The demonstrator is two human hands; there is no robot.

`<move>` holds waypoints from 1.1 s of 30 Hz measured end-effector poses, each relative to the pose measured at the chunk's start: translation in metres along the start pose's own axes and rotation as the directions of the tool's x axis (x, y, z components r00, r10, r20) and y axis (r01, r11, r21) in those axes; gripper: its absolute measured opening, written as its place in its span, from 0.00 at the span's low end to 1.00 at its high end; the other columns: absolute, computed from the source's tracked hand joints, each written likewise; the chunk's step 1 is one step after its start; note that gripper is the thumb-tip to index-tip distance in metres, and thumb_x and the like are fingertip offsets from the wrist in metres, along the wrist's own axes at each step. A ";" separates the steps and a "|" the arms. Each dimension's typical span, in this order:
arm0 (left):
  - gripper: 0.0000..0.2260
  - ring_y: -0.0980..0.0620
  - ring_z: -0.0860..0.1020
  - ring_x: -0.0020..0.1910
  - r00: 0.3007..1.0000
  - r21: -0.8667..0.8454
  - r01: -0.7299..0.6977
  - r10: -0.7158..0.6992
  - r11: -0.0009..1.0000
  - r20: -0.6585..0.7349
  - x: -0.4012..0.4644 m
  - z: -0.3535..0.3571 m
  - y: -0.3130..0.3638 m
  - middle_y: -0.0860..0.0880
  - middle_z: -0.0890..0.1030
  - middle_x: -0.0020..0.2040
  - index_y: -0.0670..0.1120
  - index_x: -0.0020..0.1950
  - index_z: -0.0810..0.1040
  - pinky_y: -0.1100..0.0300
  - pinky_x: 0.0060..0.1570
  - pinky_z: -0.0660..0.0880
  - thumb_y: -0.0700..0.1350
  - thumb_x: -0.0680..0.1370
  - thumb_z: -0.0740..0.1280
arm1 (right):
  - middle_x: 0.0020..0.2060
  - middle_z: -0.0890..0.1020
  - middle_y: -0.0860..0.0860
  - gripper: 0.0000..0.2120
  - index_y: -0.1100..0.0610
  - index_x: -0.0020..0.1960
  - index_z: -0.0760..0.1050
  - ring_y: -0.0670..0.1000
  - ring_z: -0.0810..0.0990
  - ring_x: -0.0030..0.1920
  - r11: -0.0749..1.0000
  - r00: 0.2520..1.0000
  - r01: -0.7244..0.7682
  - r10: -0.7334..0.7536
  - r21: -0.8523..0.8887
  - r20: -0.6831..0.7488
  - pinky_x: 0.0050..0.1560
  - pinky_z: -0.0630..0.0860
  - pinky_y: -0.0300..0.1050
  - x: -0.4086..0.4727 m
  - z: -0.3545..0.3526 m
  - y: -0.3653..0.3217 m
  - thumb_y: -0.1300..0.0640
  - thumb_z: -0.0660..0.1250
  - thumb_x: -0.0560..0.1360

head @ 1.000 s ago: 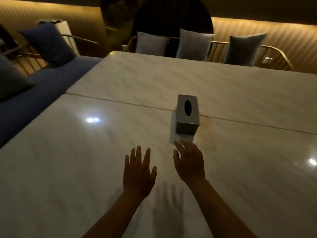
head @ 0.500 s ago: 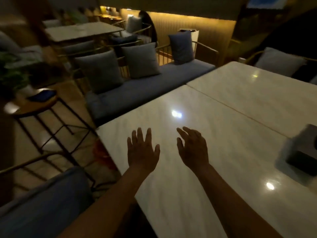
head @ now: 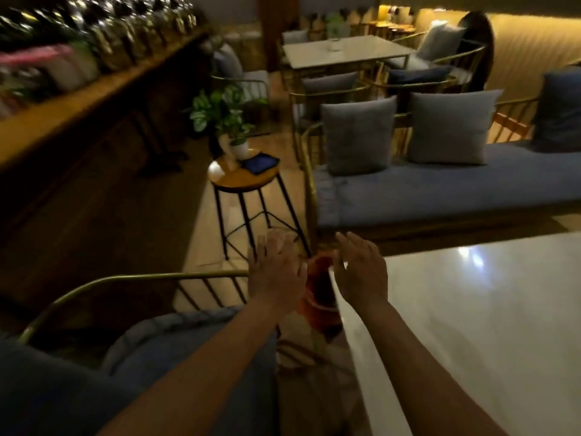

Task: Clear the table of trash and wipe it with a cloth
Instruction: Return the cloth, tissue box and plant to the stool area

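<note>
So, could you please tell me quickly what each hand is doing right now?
Left hand: open, fingers spread, holding nothing.
Right hand: open, fingers loosely curved, holding nothing.

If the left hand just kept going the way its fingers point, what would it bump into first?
Probably the round stool. The left hand, open and empty, points up and away over the floor toward the stool's legs. Depth is unclear and the fingertips are blurred, so it might pass short of them.
</note>
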State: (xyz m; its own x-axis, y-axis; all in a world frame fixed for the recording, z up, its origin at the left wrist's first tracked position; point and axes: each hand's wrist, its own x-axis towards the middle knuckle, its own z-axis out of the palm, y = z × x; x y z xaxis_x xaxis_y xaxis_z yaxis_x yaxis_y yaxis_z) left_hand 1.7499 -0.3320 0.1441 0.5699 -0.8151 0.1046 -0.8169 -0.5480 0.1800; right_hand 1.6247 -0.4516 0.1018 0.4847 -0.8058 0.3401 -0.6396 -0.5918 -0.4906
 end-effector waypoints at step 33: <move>0.32 0.36 0.56 0.76 0.839 -0.046 0.496 -0.465 0.867 0.282 0.585 0.101 -0.270 0.40 0.58 0.78 0.52 0.80 0.53 0.40 0.74 0.58 0.61 0.80 0.60 | 0.73 0.69 0.53 0.37 0.53 0.76 0.62 0.56 0.67 0.72 0.965 0.909 -0.084 -0.028 0.247 0.417 0.70 0.68 0.57 0.580 0.411 -0.141 0.37 0.66 0.74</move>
State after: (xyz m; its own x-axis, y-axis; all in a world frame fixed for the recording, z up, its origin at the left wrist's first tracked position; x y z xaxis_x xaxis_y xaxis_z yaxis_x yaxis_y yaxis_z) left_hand 2.2947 -0.6802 0.0577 0.8326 -0.4825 -0.2718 -0.4219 -0.8706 0.2530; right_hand 2.2416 -0.8272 0.0384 0.7067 -0.7074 -0.0118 -0.5109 -0.4987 -0.7002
